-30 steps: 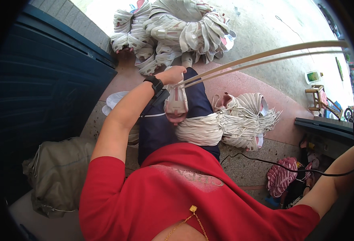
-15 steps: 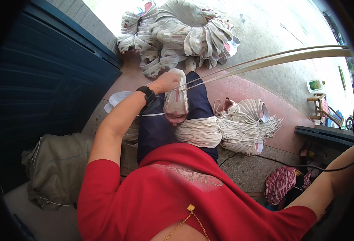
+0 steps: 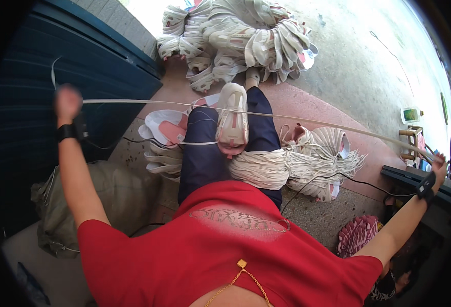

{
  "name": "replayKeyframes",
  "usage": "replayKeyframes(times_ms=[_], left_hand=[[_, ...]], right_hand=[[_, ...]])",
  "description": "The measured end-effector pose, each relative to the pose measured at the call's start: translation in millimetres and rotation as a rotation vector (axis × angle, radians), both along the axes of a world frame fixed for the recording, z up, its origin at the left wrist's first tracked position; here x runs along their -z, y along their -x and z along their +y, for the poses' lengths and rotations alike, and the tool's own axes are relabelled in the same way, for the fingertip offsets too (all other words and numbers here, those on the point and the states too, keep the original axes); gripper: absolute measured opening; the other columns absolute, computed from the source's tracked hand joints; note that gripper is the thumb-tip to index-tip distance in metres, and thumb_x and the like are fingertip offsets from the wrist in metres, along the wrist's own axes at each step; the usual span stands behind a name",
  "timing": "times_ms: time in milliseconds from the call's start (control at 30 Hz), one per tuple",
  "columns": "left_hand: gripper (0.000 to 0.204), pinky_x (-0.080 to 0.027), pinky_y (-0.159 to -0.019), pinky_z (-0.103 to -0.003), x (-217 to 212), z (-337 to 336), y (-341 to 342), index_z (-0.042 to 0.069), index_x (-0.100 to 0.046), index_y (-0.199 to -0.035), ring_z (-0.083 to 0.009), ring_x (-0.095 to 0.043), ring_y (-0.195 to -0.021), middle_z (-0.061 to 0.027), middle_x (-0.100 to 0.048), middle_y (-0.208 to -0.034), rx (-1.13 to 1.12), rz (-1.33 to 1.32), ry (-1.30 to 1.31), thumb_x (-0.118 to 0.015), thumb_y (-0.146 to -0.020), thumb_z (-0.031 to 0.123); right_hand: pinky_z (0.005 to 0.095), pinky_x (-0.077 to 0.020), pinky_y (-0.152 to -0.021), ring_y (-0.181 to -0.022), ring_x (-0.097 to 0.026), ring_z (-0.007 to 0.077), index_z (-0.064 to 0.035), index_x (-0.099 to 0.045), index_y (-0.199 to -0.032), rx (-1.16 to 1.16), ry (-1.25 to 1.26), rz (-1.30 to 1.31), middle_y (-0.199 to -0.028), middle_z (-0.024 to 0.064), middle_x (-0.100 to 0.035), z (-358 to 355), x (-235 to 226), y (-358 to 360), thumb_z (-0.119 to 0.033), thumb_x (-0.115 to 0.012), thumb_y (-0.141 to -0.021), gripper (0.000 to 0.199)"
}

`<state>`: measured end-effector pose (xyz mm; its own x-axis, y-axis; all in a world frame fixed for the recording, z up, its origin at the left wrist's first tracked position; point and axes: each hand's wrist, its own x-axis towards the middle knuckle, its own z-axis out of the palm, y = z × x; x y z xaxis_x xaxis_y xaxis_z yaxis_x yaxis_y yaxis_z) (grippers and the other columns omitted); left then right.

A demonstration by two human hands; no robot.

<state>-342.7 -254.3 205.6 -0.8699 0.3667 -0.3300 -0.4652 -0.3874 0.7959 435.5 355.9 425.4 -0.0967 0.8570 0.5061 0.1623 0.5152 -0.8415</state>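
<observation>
A long pale shoelace [image 3: 164, 103] is pulled taut between my hands, passing over a shoe upper [image 3: 232, 123]. My left hand [image 3: 68, 105], blurred, is closed on the lace far out left, and a short lace end sticks up above it. Far right, my right hand [image 3: 439, 165] is closed on the other side. The upper, white with pink parts, rests between my thighs, toe pointing away. A hank of white laces [image 3: 258, 169] lies across my right thigh. By my left knee is a stack of white and pink uppers [image 3: 170, 128].
A large heap of strung-together uppers [image 3: 256, 43] lies ahead by my foot. More uppers and laces [image 3: 320, 161] are bunched at right, near a black cable [image 3: 358, 180]. A dark blue door [image 3: 82, 77] and a sack [image 3: 97, 204] stand left; a stool [image 3: 412, 138] stands far right.
My left hand has left the shoe upper and swung far out to the left, drawing the lace across. My right hand has come into view at the right, and the stack by my left knee is uncovered.
</observation>
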Motion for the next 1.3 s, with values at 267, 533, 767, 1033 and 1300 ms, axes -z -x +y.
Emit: replayKeyframes(times_ms=[267, 533, 767, 1033, 1300], left_hand=[[0.023, -0.03, -0.052, -0.029, 47, -95, 11, 0.014, -0.045, -0.08, -0.0108, -0.03, -0.048, 0.0036, -0.034, -0.061, -0.091, -0.193, 0.343, -0.051, -0.1, 0.02], [0.035, -0.036, -0.053, -0.029, 154, 194, -261, 0.011, -0.055, -0.096, -0.0054, -0.032, -0.05, 0.0082, -0.035, -0.063, 0.844, -0.445, 0.408, -0.052, -0.103, 0.046], [0.042, -0.037, -0.05, -0.029, 189, 245, -346, 0.007, -0.063, -0.093, -0.0108, -0.041, -0.053, 0.0015, -0.046, -0.064, 1.181, 0.324, 0.76, -0.049, -0.102, 0.046], [0.036, -0.05, -0.076, -0.045, 185, 240, -363, -0.001, -0.07, -0.092, -0.0368, -0.067, -0.083, -0.0227, -0.069, -0.087, 1.217, 0.936, 0.994, -0.059, -0.094, 0.033], [0.02, -0.049, -0.076, -0.053, 203, 244, -346, 0.005, -0.071, -0.091, -0.0404, -0.066, -0.087, -0.0198, -0.07, -0.087, 1.17, 1.376, 1.131, -0.059, -0.092, 0.021]], right_hand=[[0.0403, -0.0496, -0.087, -0.096, -0.061, 0.029, 0.0005, -0.067, -0.091, -0.672, 0.092, -0.672, -0.096, 0.0156, -0.068, -105, 247, 133, -0.008, -0.053, -0.088, 0.017], [0.0434, -0.0463, -0.096, -0.113, -0.06, 0.0328, -0.0032, -0.069, -0.092, -0.969, -0.126, -0.907, -0.106, 0.0151, -0.068, -224, 431, 215, -0.01, -0.057, -0.083, 0.017], [0.0473, -0.0394, -0.104, -0.125, -0.053, 0.0295, -0.0028, -0.067, -0.096, -0.748, -0.184, -0.975, -0.121, 0.0127, -0.064, -210, 469, 231, -0.012, -0.054, -0.086, 0.018], [0.0516, -0.0386, -0.103, -0.115, -0.056, 0.0279, -0.0061, -0.07, -0.091, -0.717, -0.34, -1.008, -0.11, 0.0106, -0.065, -213, 469, 242, -0.014, -0.057, -0.084, 0.016], [0.043, -0.0402, -0.087, -0.1, -0.056, 0.0246, -0.0132, -0.07, -0.083, -0.603, -0.369, -1.022, -0.095, 0.0044, -0.06, -220, 455, 247, -0.021, -0.066, -0.081, 0.009]])
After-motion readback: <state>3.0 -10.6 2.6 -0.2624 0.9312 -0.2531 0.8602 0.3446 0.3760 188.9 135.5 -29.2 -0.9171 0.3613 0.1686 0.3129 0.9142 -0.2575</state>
